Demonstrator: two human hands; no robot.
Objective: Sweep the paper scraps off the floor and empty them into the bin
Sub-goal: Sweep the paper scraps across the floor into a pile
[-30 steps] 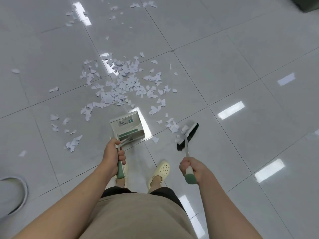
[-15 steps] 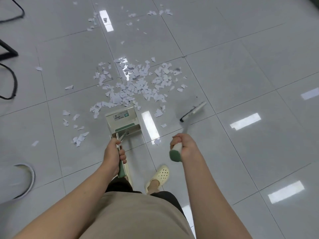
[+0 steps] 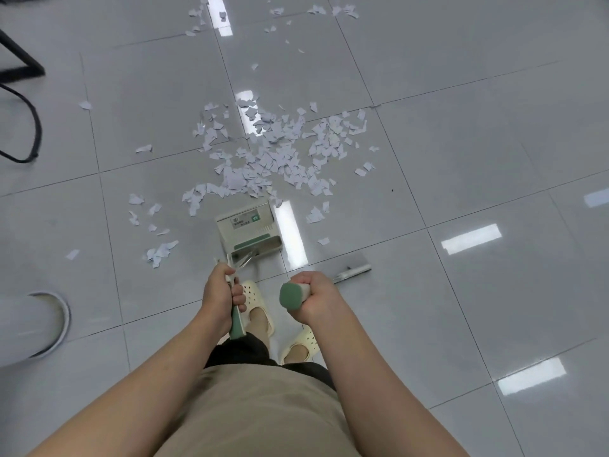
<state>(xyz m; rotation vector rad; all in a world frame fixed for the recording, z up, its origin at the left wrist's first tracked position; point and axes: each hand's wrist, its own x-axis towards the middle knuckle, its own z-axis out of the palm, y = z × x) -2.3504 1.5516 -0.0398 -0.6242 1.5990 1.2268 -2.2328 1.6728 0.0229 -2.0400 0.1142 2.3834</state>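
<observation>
Left hand [image 3: 223,293] grips the dustpan [image 3: 247,229] handle, pan mouth touching the paper scraps [image 3: 273,153] piled just beyond. Right hand [image 3: 314,296] clutches the broom [image 3: 352,270] right of the dustpan. Gathering stage; next, sweep scraps in.

Black chair legs [image 3: 19,57] and a looping black cable [image 3: 33,127] on glossy grey floor tiles [image 3: 461,143]; cream perforated clogs [image 3: 260,308] below.
</observation>
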